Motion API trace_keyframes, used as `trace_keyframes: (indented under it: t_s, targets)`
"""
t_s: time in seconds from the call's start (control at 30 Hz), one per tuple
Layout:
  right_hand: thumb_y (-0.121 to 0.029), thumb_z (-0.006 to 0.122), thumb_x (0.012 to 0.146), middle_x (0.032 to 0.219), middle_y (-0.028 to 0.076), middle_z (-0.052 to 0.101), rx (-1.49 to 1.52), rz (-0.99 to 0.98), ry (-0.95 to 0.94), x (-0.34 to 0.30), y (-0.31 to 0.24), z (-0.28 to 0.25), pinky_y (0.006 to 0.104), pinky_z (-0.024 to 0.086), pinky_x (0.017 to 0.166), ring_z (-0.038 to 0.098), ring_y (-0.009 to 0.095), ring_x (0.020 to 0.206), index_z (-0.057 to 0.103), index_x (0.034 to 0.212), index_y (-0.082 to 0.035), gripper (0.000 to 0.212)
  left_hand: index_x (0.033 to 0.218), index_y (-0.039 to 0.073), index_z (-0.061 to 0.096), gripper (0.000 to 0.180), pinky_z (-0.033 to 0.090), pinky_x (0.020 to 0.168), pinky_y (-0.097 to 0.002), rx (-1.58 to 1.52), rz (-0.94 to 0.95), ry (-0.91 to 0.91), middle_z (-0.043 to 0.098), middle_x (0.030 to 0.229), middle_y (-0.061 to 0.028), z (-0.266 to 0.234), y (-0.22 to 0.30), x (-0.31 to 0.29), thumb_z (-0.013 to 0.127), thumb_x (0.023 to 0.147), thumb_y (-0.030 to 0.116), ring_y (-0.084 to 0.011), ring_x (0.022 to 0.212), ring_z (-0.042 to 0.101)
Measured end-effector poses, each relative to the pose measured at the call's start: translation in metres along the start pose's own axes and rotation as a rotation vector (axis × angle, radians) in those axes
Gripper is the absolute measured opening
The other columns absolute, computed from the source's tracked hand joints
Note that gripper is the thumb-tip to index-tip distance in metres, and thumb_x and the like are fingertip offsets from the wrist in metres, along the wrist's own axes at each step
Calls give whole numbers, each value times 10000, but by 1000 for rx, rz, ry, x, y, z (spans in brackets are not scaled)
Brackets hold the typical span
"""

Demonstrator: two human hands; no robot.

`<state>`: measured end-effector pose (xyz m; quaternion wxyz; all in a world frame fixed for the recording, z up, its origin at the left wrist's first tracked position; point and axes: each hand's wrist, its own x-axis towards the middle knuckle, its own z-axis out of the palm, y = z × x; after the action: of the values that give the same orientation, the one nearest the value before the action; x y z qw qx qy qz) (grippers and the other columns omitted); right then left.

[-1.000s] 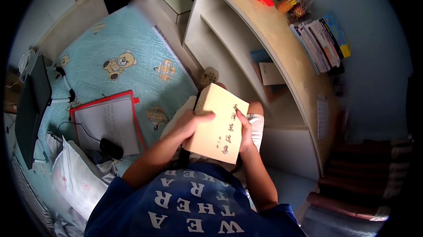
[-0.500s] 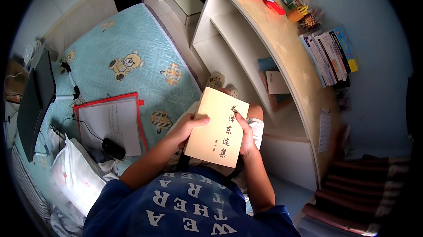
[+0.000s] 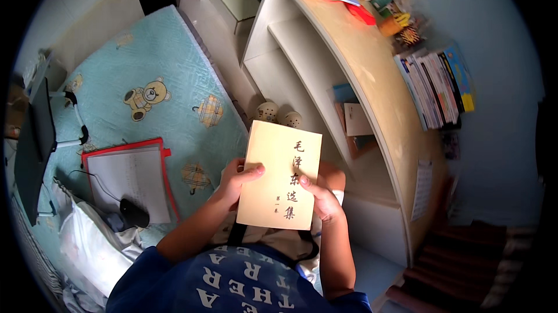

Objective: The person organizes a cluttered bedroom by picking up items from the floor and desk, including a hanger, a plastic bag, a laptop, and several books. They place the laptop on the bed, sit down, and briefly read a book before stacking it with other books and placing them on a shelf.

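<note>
Centrally, a closed cream book [image 3: 280, 176] was held over the person's lap, cover up, just beside the bed [image 3: 145, 51] edge at 9 o'clock and the shelf unit [image 3: 325, 57] at 1 o'clock. The left hand [image 3: 235, 182] was curled round the book's left edge, thumb lying on the cover and fingers hidden beneath. The right hand [image 3: 319, 199] gripped the lower right corner the same way, thumb on the cover; neither hand was spread open.

To hold the book steady in this step, pressure was best kept even on both long edges, thumbs flat on the cover, so that the cover did not bow or slip; the two-handed grip appeared adequate for that.

The book's long axis ran from about 6 to 12 o'clock, leaning slightly toward 1 o'clock. Its top edge pointed away from the person toward two slippers [image 3: 279, 114] on the floor, and its bottom edge faced the person's chest. A red folder [image 3: 131, 176] and a mouse [image 3: 133, 212] lay on the bed, well apart at 9 o'clock
</note>
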<state>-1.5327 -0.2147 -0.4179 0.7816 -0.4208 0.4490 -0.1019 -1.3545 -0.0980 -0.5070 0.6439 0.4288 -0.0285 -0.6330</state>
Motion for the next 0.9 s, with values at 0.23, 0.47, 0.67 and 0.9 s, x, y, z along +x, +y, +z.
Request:
trace_keyframes:
  t_s: [0.23, 0.47, 0.67, 0.9]
  targets:
    - [-185, 769, 774, 1208, 132, 590, -83, -40, 100, 144, -94, -23, 350, 440, 952, 560, 219, 1111, 443, 1312, 46, 671, 1195, -101, 406, 646, 496, 795, -311, -150, 217, -199, 557, 1120, -208, 18, 51, 151, 758, 771, 237, -236, 1000, 596]
    - [-384, 726, 791, 1146, 82, 631, -111, -151, 144, 316, -119, -86, 365, 466, 920, 599, 237, 1047, 525, 1267, -33, 625, 1177, -120, 357, 913, 507, 829, -364, 582, 127, -110, 567, 1090, -280, 2, 146, 331, 830, 620, 428, -341, 983, 622]
    - [-511, 764, 741, 1418, 77, 440, 21, -383, -3, 366, -87, -106, 450, 389, 1059, 436, 262, 1294, 384, 1405, -72, 881, 1184, -52, 371, 832, 490, 772, -423, 791, 371, -123, 540, 1000, -228, -27, 163, 352, 814, 586, 322, -386, 942, 575]
    - [-484, 840, 636, 1450, 119, 393, -46, -456, 84, 385, -94, -91, 454, 307, 1099, 379, 286, 1336, 270, 1457, -78, 1079, 1115, -39, 421, 667, 467, 648, -409, 741, 527, -45, 505, 916, -145, -49, 160, 345, 743, 567, 163, -320, 824, 567]
